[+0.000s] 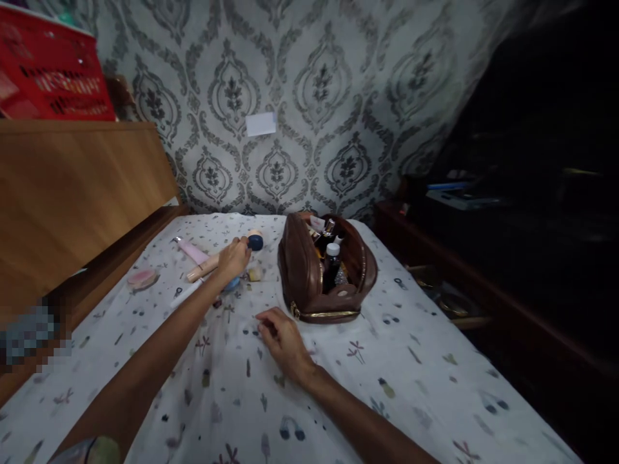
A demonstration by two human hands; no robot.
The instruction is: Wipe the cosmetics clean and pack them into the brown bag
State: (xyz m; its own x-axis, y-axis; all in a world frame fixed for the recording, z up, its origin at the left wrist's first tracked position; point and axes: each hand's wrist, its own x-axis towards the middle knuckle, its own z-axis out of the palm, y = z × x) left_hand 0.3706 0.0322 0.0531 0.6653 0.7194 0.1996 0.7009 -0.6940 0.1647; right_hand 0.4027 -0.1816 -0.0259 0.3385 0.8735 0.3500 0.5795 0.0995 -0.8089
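My left hand reaches over the small items at the left, fingers bent and drawn together. Its fingertips are right beside a small jar with a dark blue part; whether they grip it is hidden. Under the wrist side lies a beige tube, with a pink tube behind it. A blue round item and a small yellowish jar sit close by. My right hand rests low over the sheet, fingers loosely curled and apart, holding nothing. Just beyond it stands an unzipped brown cosmetic bag.
Inside the bag stands a dark bottle with a white cap among other containers. A pink round compact lies at the left on the patterned sheet. A wooden headboard borders the left; an open drawer is at the right.
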